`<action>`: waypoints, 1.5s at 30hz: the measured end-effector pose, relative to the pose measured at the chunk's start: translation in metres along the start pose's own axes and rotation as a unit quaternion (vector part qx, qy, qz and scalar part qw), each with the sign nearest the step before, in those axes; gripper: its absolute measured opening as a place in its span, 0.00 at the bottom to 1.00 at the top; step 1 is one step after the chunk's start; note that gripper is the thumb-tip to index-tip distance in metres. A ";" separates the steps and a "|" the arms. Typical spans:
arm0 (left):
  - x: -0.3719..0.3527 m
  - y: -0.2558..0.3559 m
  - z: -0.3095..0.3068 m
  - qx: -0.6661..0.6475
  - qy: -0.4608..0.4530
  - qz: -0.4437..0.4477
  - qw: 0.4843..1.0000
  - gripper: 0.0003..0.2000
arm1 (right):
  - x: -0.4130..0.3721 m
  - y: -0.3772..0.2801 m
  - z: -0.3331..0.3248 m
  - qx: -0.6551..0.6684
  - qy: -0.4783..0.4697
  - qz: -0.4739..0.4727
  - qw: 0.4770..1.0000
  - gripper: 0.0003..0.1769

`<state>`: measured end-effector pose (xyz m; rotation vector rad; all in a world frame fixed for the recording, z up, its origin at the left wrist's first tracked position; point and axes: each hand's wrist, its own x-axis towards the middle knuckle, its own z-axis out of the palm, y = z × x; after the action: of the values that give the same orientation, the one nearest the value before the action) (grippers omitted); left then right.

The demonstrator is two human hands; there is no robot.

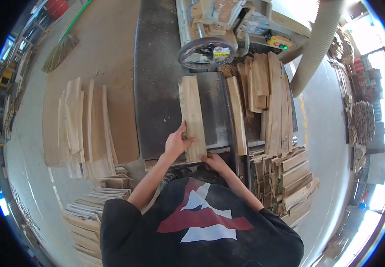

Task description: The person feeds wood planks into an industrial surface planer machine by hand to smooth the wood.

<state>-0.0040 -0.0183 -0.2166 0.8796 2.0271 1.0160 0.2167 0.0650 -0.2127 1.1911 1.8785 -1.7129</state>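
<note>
A pale wooden board (pixel 193 113) lies lengthwise on the dark metal machine table (pixel 157 89), its far end below the handwheel. My left hand (pixel 179 141) grips the board's left edge, with the thumb on its top face. At the near right corner of the same board, my right hand (pixel 213 162) holds its end, fingers partly hidden at the edge. To the right of the board runs a dark fence (pixel 232 133), with a narrow wood strip (pixel 237 115) beyond it.
The handwheel (pixel 207 53) and machine head stand at the far side. Cut boards (pixel 274 107) lie at the right, others (pixel 74 120) on a brown panel (pixel 123 124) at the left. Stacks (pixel 290 178) flank my body. A hose (pixel 319 44) hangs at the right; a broom (pixel 60 53) lies far left.
</note>
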 end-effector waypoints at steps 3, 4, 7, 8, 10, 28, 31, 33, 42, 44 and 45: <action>0.018 0.032 0.020 0.113 -0.075 -0.029 0.990 0.51 | 0.000 0.043 0.011 0.385 -0.014 0.125 0.914 0.32; 0.028 0.038 0.026 0.114 -0.078 -0.024 0.990 0.51 | -0.002 0.036 0.009 0.387 -0.009 0.123 0.914 0.32; 0.051 0.049 0.050 0.111 -0.092 0.000 0.990 0.51 | -0.009 0.016 0.004 0.450 0.062 0.120 0.883 0.31; 0.058 0.054 0.058 0.110 -0.081 -0.005 0.991 0.52 | -0.003 0.020 0.000 0.476 0.098 0.100 0.868 0.32; 0.075 0.062 0.071 0.113 -0.069 -0.005 0.991 0.53 | 0.007 0.021 -0.011 0.503 0.134 0.075 0.850 0.32; 0.218 0.088 0.026 0.062 0.001 -0.040 0.997 0.48 | 0.125 -0.073 -0.071 0.563 0.145 0.035 0.813 0.26; 0.254 0.081 0.018 0.023 0.002 0.019 1.000 0.39 | 0.149 -0.090 -0.082 0.557 0.193 0.022 0.807 0.23; 0.268 0.051 0.024 -0.106 0.001 0.095 0.990 0.29 | 0.152 -0.098 -0.085 0.563 0.199 -0.013 0.802 0.21; 0.100 -0.024 -0.034 -0.159 0.166 0.254 0.939 0.14 | 0.221 -0.129 -0.140 0.515 0.137 -0.011 0.846 0.14; 0.069 -0.043 -0.034 -0.132 0.158 0.271 0.941 0.14 | 0.241 -0.135 -0.148 0.510 0.156 -0.001 0.846 0.20; 0.059 -0.048 -0.038 -0.129 0.174 0.263 0.940 0.14 | 0.253 -0.135 -0.154 0.520 0.151 -0.004 0.840 0.21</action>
<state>-0.0787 -0.0074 -0.2565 1.1932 1.9033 1.7988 0.0081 0.3081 -0.2734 1.8744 0.9554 -2.8016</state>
